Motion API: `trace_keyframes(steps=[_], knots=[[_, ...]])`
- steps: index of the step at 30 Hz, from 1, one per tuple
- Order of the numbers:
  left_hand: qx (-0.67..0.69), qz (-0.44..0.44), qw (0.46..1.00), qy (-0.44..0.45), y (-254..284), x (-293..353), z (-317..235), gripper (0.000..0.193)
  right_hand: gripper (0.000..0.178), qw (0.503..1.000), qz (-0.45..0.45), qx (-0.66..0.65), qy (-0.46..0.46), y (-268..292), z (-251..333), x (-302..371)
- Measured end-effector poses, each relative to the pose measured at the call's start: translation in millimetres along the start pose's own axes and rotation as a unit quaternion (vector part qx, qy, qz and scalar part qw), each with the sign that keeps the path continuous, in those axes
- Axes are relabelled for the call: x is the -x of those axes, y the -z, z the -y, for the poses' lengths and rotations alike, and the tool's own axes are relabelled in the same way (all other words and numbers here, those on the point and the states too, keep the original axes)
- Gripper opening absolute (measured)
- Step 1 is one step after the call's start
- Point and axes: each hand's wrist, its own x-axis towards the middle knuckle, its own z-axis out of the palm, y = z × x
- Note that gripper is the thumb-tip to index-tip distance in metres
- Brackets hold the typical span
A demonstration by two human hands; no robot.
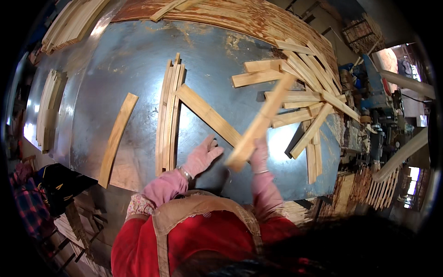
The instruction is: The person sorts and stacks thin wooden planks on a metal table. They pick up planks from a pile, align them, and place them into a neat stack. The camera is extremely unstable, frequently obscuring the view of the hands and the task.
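My right hand (260,156), in a pink glove, is closed round the lower part of a wooden slat (265,121). This slat is raised, tilted and slightly blurred. My left hand (203,156), gloved too, is over the metal tabletop (210,60) with fingers apart and nothing in them. Between the hands and beyond them, another slat (205,111) lies diagonally, its near end partly behind the raised one. Left of it stands a row of slats side by side (169,117). Farther left, a single slat (117,141) lies alone.
A loose heap of slats (302,99) spreads over the right of the table. Stacked boards (50,108) lie at the left, with more boards (76,23) at the far left. A worn wooden panel (240,16) borders the far side. Machinery (376,94) stands beyond the right edge.
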Motion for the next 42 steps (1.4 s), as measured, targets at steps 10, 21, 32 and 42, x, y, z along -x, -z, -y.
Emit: trace_keyframes(steps=[10,21,32,42], knots=[[-0.111,-0.203,0.973,-0.007,140,80,-59,0.038,0.099,0.657,0.113,0.739,0.097,-7,-20,-14],[-0.432,-0.228,0.873,0.001,222,159,-17,0.021,0.063,0.778,0.252,0.569,-0.084,-57,-18,15],[-0.448,-0.207,0.866,-0.082,189,152,24,0.064,0.045,0.963,0.176,0.125,-0.161,-179,-87,70],[-0.427,-0.298,0.853,-0.025,239,82,-21,0.102,0.07,0.772,0.33,0.542,0.039,-209,-26,-12]])
